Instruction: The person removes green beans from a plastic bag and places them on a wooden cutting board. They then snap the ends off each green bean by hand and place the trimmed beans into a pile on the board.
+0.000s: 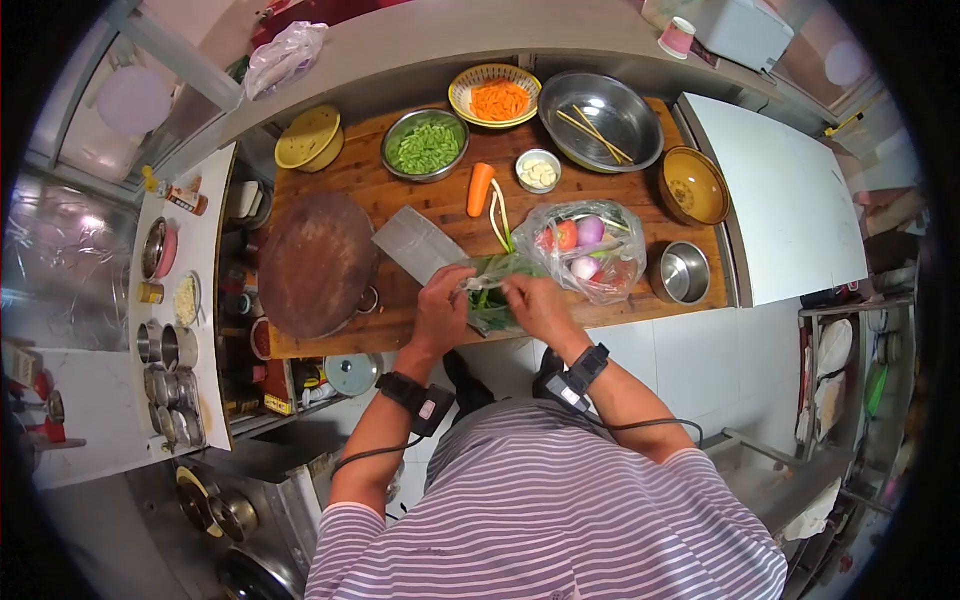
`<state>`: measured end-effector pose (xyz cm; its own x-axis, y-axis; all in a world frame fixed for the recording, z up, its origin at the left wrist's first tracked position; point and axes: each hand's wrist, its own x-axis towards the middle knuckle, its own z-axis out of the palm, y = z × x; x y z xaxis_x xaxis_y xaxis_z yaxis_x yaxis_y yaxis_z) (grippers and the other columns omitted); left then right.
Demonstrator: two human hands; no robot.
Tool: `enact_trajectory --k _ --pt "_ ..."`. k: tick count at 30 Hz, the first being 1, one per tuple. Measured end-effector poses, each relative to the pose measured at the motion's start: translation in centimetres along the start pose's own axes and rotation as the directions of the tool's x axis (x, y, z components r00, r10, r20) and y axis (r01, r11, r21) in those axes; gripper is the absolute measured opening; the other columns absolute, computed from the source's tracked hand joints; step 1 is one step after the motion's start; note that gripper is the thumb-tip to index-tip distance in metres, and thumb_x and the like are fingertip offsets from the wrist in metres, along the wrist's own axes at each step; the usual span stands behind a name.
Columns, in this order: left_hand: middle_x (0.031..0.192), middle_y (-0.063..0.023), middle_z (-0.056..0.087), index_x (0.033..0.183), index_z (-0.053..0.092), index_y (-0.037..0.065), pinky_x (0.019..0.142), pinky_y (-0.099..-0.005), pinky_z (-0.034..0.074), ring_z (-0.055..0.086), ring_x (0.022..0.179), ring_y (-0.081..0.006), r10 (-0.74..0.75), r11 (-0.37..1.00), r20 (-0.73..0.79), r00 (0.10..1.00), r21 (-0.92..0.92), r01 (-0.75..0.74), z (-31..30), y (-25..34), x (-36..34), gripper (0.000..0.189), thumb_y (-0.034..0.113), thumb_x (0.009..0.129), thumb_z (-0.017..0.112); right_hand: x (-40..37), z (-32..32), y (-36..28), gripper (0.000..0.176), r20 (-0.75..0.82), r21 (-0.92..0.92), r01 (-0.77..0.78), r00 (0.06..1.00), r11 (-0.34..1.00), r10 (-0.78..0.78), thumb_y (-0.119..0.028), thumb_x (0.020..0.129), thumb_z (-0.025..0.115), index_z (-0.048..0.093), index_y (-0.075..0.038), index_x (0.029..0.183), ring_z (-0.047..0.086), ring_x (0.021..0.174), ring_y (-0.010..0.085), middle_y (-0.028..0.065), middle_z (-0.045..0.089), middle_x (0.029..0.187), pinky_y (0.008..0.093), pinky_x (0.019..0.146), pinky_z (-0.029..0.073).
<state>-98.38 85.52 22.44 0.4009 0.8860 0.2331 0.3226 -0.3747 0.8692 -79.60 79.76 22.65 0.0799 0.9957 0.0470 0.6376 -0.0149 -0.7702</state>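
A round chopping board [315, 265] lies at the left of the wooden tabletop [400, 190], with a yellow dish [310, 138] behind it. Just right of the board lies a cleaver [420, 245], its blade pointing away from the person, and behind that stands a steel bowl of cut green beans [425, 145].

The left hand [440, 305] is at the near edge of the tabletop, its fingers closed on the left end of a clear bag of greens [495, 285]. The right hand [535, 300] pinches the same bag from the other side, so the bag sits between both hands, by the near edge.

Behind the hands lie a carrot [480, 188] and a scallion [500, 215], then a yellow bowl of carrot shreds [497, 98] and a small bowl of white slices [540, 172]. To the right sits a bag of onions and tomatoes [585, 250], touching the greens. Farther right are a steel basin [600, 120] holding chopsticks [595, 132], a small steel bowl [682, 272] and a brown bowl [692, 185].
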Motion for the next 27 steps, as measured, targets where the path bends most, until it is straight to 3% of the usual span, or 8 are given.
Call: enact_trajectory --k 5,7,11,20,22,24,26,27 --pt "0.108 -0.0218 0.063 0.107 0.064 -0.002 0.081 -0.0417 0.052 0.063 0.097 -0.04 0.112 0.978 -0.027 0.993 0.178 -0.105 -0.8 0.3 0.2 0.038 -0.012 0.073 0.049 0.5 -2.5 2.2 0.018 -0.171 0.087 -0.11 0.978 0.99 0.124 -0.017 0.095 0.054 0.067 -0.004 0.093 0.066 0.067 0.033 0.0182 0.067 0.075 0.0391 0.06 0.05" --pt "0.105 -0.0226 0.063 0.107 0.064 -0.002 0.081 -0.0424 0.051 0.063 0.094 -0.0393 0.024 0.981 -0.089 0.996 0.196 -0.006 -0.9 0.1 -0.3 0.038 -0.011 0.073 0.05 0.3 -3.1 3.5 0.02 -0.247 0.491 -0.039 0.952 0.87 0.182 -0.018 0.099 0.051 0.063 -0.004 0.093 0.061 0.059 0.0171 0.0092 0.07 0.078 0.0312 0.054 0.046" --pt "0.1 -0.023 0.062 0.107 0.063 -0.002 0.079 -0.0439 0.051 0.062 0.089 -0.0404 -0.15 0.966 -0.063 0.987 0.205 0.16 -1.0 1.2 -1.2 0.037 -0.006 0.072 0.054 -1.6 -6.1 1.0 0.016 -0.012 0.798 -0.256 0.899 0.546 0.438 -0.017 0.1 0.053 0.062 -0.007 0.091 0.042 0.054 0.0021 0.003 0.07 0.081 0.0187 0.05 0.035" --pt "0.091 -0.0208 0.062 0.094 0.066 0.0 0.072 -0.0481 0.052 0.062 0.081 -0.0421 -0.072 0.915 0.068 0.995 0.402 0.038 -0.5 -0.6 -2.5 0.023 0.002 0.072 0.061 -5.2 -7.1 3.5 0.011 0.056 0.604 -0.426 0.866 0.674 0.497 -0.016 0.094 0.063 0.065 -0.006 0.093 0.046 0.062 0.0015 -0.0008 0.068 0.08 0.0211 0.054 0.037" --pt "0.084 -0.019 0.061 0.084 0.064 -0.001 0.068 -0.0456 0.052 0.062 0.076 -0.0405 -0.058 0.907 0.052 0.997 0.42 0.031 -0.4 -1.1 -2.4 0.011 0.001 0.074 0.062 -4.3 -6.7 3.0 0.012 -0.123 0.592 -0.336 0.861 0.733 0.494 -0.014 0.092 0.065 0.066 -0.003 0.097 0.055 0.07 0.0064 0.0022 0.068 0.084 0.0233 0.061 0.044" --pt "0.081 -0.0161 0.061 0.088 0.063 0.0 0.064 -0.0419 0.051 0.062 0.071 -0.0347 -0.066 0.943 -0.011 0.998 0.326 0.066 -0.4 -1.4 -2.0 0.01 0.0 0.078 0.061 -3.0 -7.9 -0.1 0.015 -0.465 0.289 -0.097 0.855 0.952 0.228 -0.011 0.09 0.066 0.067 -0.001 0.101 0.061 0.08 0.0123 0.006 0.068 0.092 0.0261 0.07 0.05" --pt "0.078 -0.0131 0.06 0.091 0.062 0.0 0.06 -0.0382 0.05 0.062 0.066 -0.029 -0.083 0.969 -0.073 0.994 0.227 0.098 -0.3 -1.1 -2.0 0.01 -0.001 0.081 0.06 -2.1 -8.0 -2.6 0.017 -0.402 0.266 -0.038 0.904 0.963 0.146 -0.008 0.088 0.066 0.066 0.0 0.103 0.065 0.083 0.0211 0.011 0.068 0.099 0.0306 0.076 0.053" --pt "0.077 -0.0101 0.059 0.097 0.061 0.0 0.058 -0.0346 0.049 0.059 0.063 -0.0227 -0.162 0.981 -0.163 0.973 0.076 0.176 -0.2 -0.2 -1.8 0.013 -0.001 0.084 0.058 -1.5 -7.5 -4.0 0.017 -0.298 0.197 0.126 0.952 0.972 -0.063 -0.008 0.088 0.065 0.067 0.0 0.103 0.066 0.085 0.0262 0.0134 0.068 0.101 0.034 0.077 0.053"
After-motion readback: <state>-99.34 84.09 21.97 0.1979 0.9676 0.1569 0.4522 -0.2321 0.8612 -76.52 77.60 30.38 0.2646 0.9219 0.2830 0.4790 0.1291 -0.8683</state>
